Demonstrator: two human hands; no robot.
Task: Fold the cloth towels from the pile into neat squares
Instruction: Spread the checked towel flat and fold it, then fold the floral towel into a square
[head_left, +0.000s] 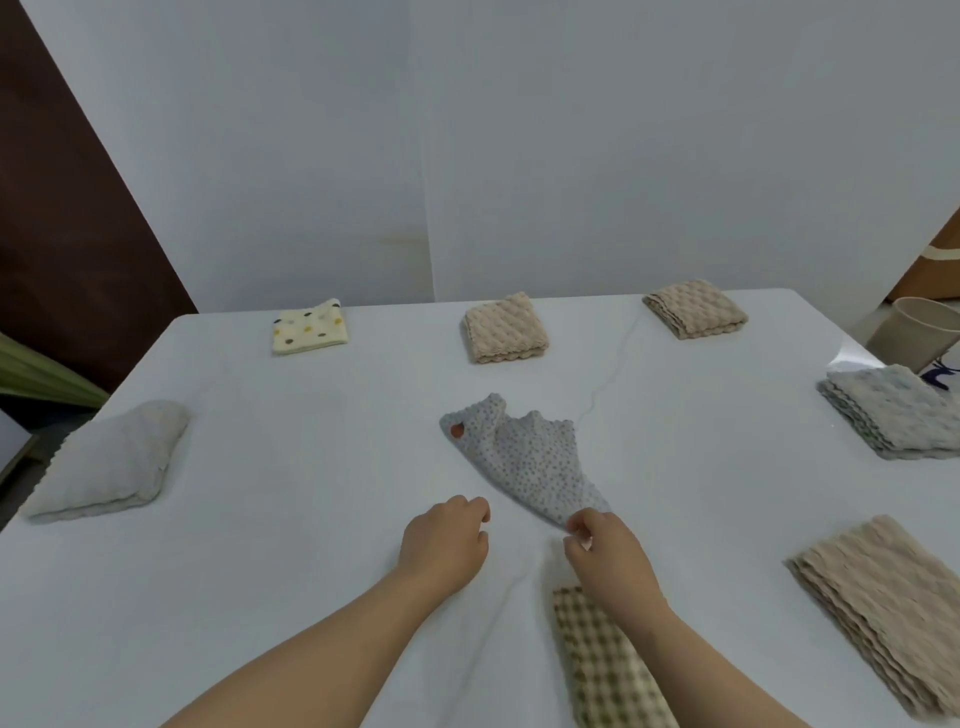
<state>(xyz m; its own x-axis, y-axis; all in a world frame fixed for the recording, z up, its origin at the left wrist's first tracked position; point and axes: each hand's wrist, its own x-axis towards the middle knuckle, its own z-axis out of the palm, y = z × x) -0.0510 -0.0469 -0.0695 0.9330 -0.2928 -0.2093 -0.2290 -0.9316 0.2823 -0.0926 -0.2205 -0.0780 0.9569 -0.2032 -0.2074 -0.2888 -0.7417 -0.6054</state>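
The near corner of a speckled grey towel (524, 462) is pinched between thumb and fingertips of the right hand (608, 551), fingers drawn narrow around the fabric. The left hand (447, 540) is held loosely curled just beside that corner, fingers half bent and nothing gripped; whether it rests on the table cannot be told. The towel lies crumpled and partly bunched at the middle of the white table (260, 519), stretching away from the hands.

Folded towels are set around the table's edges — a cream spotted one (309, 328) and two beige textured ones (505, 328) (695, 308) along the far side, a grey stack (891, 413) at the right, a beige stack (883, 608) nearer on the right, and a checked towel (605, 670) under the right forearm. A pale heap of cloth (111, 462) is seen at the left. Plain white walls (467, 156) stand behind the table.

Beyond the right edge a beige bin (914, 332) is visible — its contents cannot be made out.
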